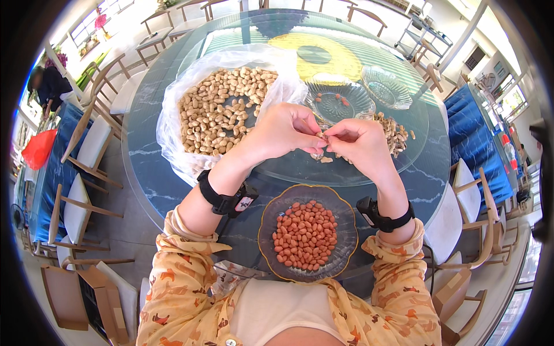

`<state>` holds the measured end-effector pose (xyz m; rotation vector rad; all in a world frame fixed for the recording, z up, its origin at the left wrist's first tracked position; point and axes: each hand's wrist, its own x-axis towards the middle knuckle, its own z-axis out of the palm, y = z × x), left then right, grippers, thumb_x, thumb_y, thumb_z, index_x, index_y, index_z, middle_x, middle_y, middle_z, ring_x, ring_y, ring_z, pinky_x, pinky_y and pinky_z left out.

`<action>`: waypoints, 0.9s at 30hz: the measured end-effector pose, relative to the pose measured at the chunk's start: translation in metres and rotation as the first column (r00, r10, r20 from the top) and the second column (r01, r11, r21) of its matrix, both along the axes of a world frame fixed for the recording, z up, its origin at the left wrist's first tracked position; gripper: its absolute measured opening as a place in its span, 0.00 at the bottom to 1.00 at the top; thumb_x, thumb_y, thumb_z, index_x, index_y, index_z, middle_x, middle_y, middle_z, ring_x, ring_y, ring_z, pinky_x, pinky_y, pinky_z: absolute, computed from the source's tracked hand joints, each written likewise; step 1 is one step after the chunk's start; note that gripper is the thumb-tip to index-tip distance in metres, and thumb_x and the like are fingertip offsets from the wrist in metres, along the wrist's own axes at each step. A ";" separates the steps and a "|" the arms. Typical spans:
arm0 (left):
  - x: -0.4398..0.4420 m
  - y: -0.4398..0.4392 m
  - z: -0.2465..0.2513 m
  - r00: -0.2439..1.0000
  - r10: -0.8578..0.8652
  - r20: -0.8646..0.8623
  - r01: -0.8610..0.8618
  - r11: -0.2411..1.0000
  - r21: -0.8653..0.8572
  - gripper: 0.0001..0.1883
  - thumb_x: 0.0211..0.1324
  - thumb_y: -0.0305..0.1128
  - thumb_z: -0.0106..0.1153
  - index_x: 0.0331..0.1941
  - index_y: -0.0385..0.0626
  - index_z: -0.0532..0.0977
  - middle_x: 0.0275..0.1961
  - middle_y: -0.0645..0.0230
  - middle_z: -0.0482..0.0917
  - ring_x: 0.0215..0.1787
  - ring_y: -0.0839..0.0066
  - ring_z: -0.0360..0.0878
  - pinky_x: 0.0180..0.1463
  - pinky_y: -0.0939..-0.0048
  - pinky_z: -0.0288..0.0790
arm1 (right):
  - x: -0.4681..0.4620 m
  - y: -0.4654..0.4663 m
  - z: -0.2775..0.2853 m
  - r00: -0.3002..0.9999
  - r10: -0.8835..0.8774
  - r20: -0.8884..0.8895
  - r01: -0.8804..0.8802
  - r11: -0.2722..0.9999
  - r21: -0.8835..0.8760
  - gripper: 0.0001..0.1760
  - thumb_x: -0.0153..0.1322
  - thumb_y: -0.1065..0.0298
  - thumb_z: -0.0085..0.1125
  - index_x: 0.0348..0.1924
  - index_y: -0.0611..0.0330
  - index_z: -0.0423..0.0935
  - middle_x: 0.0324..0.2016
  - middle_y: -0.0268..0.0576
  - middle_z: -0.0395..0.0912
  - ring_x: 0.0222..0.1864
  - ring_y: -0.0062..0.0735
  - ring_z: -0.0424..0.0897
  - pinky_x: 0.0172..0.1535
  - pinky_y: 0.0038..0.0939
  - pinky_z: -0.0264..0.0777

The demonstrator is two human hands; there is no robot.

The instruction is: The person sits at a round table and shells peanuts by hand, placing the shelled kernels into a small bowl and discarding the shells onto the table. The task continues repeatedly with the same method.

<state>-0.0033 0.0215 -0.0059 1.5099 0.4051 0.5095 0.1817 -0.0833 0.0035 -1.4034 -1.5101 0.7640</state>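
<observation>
My left hand (285, 132) and my right hand (360, 140) meet over the glass tabletop, fingertips pinched together on a small peanut (320, 136). Fingers cover most of it, so how far its shell is split cannot be told. Just below them, bits of shell (326, 160) lie on the glass. Left of my hands, a clear plastic bag (173, 121) spreads open around many unshelled peanuts (207, 108). Close to my body stands a gold-rimmed, scalloped glass bowl (265, 242) with red-skinned peanut kernels (305, 235). A pile of empty-looking shells (394, 136) sits beyond my right hand.
Two clear glass dishes stand past my hands: a nearer dish (335, 108) with several kernels and a farther dish (387, 88). Wooden chairs (93, 142) ring the round table (151, 173). An open cardboard box (101, 298) is at lower left. Another person (49, 88) bends over a side table.
</observation>
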 end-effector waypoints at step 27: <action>0.005 -0.008 -0.006 0.973 0.224 -0.055 -0.183 0.896 0.405 0.12 0.55 0.21 0.67 0.45 0.37 0.85 0.35 0.63 0.88 0.35 0.82 0.84 0.41 0.79 0.77 | -0.010 0.006 -0.009 0.993 -0.058 0.099 0.033 0.971 0.238 0.04 0.67 0.78 0.65 0.35 0.68 0.82 0.29 0.44 0.86 0.31 0.26 0.86 0.36 0.25 0.80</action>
